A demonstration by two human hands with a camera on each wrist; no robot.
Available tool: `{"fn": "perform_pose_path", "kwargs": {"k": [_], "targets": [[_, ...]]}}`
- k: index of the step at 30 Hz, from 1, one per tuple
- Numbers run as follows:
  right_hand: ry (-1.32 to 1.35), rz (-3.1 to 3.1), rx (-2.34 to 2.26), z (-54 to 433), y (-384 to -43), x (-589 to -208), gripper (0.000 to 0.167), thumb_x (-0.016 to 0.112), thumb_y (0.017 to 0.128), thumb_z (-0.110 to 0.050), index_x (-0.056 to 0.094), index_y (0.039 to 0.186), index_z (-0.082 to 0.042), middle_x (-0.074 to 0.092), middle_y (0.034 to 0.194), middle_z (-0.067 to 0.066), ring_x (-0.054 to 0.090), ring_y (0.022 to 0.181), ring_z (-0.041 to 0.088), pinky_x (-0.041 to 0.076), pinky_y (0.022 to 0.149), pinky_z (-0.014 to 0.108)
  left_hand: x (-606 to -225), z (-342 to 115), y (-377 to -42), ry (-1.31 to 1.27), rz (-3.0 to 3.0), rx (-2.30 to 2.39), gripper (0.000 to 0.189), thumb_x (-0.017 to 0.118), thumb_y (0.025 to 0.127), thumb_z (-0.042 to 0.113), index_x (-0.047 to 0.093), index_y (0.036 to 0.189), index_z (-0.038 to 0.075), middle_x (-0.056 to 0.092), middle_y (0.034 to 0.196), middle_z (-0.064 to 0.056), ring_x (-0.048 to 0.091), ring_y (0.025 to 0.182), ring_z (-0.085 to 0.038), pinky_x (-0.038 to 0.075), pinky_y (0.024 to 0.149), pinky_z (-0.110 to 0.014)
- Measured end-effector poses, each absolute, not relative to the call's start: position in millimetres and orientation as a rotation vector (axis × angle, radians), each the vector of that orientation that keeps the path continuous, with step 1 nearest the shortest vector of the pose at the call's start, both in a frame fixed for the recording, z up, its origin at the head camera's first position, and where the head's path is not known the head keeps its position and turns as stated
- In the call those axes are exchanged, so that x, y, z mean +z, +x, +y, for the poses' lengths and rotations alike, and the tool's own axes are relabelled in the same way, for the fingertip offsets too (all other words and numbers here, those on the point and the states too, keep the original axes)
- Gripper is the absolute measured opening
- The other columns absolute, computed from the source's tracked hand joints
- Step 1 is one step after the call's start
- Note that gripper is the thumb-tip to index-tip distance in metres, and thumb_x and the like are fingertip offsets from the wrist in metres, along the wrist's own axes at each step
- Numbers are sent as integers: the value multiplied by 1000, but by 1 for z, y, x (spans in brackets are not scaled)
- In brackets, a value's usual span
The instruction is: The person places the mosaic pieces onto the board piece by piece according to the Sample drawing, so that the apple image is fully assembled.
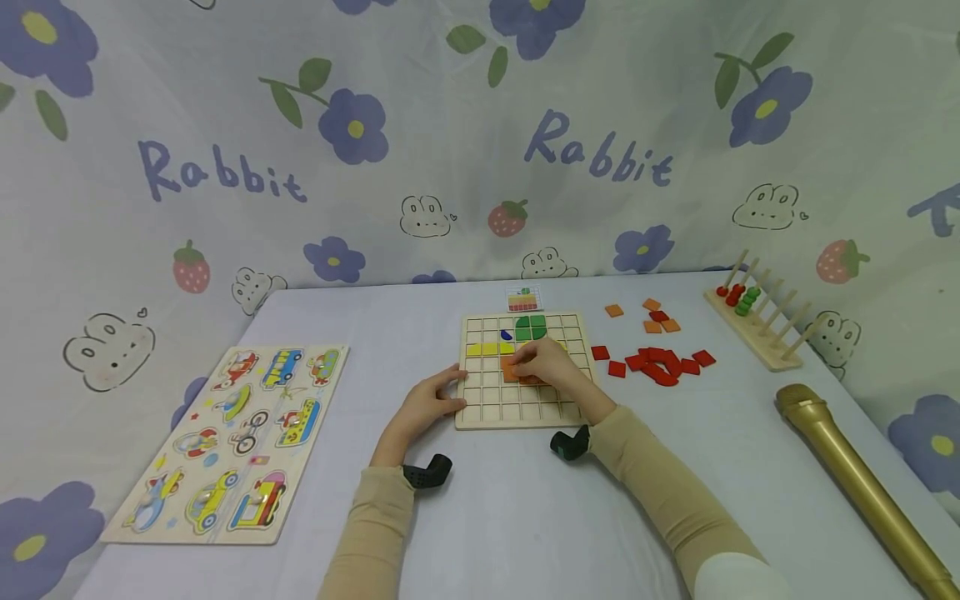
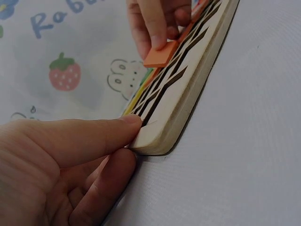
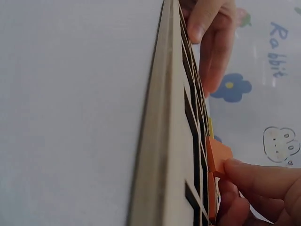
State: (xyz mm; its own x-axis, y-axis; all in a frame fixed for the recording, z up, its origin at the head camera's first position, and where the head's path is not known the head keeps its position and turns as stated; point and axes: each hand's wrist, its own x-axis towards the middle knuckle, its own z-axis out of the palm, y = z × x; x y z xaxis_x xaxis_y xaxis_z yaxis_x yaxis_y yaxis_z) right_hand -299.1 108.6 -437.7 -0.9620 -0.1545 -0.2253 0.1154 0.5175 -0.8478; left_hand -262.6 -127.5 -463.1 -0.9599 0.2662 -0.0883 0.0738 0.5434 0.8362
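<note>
A wooden grid board [image 1: 480, 414] lies at the middle of the table. My left hand [image 1: 422, 410] grips its left edge, the thumb on top near the corner in the left wrist view and a finger against the side. Over the middle of the grid my right hand [image 1: 551, 367] pinches an orange square tile [image 2: 159, 56], tilted in the right wrist view, beside another orange tile [image 3: 212, 193] in the grid. Farther back on the board are yellow tiles [image 1: 482, 349], a small blue piece [image 1: 506, 335] and green pieces [image 1: 531, 327], partly behind the right hand.
Red tiles [image 1: 662, 362] and orange tiles [image 1: 653, 327] lie loose right of the board. A pattern card [image 1: 523, 299] stands behind it. A vehicle puzzle board [image 1: 232, 442] is at left. At right are a peg rack [image 1: 757, 333] with beads and a gold microphone [image 1: 855, 475].
</note>
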Motion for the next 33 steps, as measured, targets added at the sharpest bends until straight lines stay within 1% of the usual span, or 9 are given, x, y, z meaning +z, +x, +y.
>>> {"fn": "perform_pose_path", "kwargs": {"k": [3,6,8,10,14,21,24,27,33], "targets": [[-63,2565,-1322,107,-299,-438,13,73,79,-14,72,91,-10,66,98,5,56,82,16,46,66,26,-463,-128,-262,284,2571,1386,50,71,79,13,57,127,13,40,144,1,42,63,-13,36,60,-25],[-106,2632,-1224,104,-299,-439,12,73,79,-18,72,89,-13,65,102,3,55,94,18,46,77,30,-462,-128,-262,284,2567,1395,50,72,79,13,57,127,13,40,144,0,42,62,-14,35,60,-25],[-132,2653,-1188,104,-300,-441,11,73,79,-18,73,89,-14,66,102,2,56,97,18,45,82,33,-462,-128,-262,285,2567,1395,50,72,79,13,57,127,13,40,144,0,41,62,-14,35,60,-25],[-153,2667,-1161,103,-300,-442,11,72,79,-19,72,89,-15,66,101,1,56,97,17,45,84,34,-461,-128,-262,285,2569,1391,50,72,79,13,57,127,13,40,144,0,41,62,-14,35,60,-25],[-162,2668,-1166,103,-299,-443,10,72,79,-18,72,88,-14,66,97,0,56,94,16,46,82,33,-462,-128,-262,285,2572,1390,50,72,78,13,58,126,13,40,144,0,41,62,-14,35,60,-25],[-207,2654,-1199,103,-296,-440,4,72,79,-13,70,81,-10,65,85,0,55,85,16,45,78,31,-463,-127,-262,293,2579,1393,50,72,78,13,58,126,14,40,144,0,41,61,-14,34,60,-26],[-192,2630,-1250,104,-295,-438,6,71,80,-14,68,84,-11,64,88,0,53,84,16,44,74,29,-464,-127,-263,290,2578,1392,50,72,78,13,58,126,13,40,144,0,41,61,-14,34,59,-26],[-162,2605,-1319,112,-296,-434,10,70,81,-15,68,90,-10,61,93,4,51,81,20,44,67,28,-464,-127,-262,280,2572,1389,50,72,78,14,58,126,14,39,145,1,40,62,-14,34,60,-26],[-86,2619,-1412,146,-303,-424,19,67,84,-18,67,100,-7,57,98,9,49,74,21,43,61,27,-463,-127,-262,273,2579,1377,50,72,79,13,57,127,15,39,145,1,41,63,-14,34,60,-27]]}}
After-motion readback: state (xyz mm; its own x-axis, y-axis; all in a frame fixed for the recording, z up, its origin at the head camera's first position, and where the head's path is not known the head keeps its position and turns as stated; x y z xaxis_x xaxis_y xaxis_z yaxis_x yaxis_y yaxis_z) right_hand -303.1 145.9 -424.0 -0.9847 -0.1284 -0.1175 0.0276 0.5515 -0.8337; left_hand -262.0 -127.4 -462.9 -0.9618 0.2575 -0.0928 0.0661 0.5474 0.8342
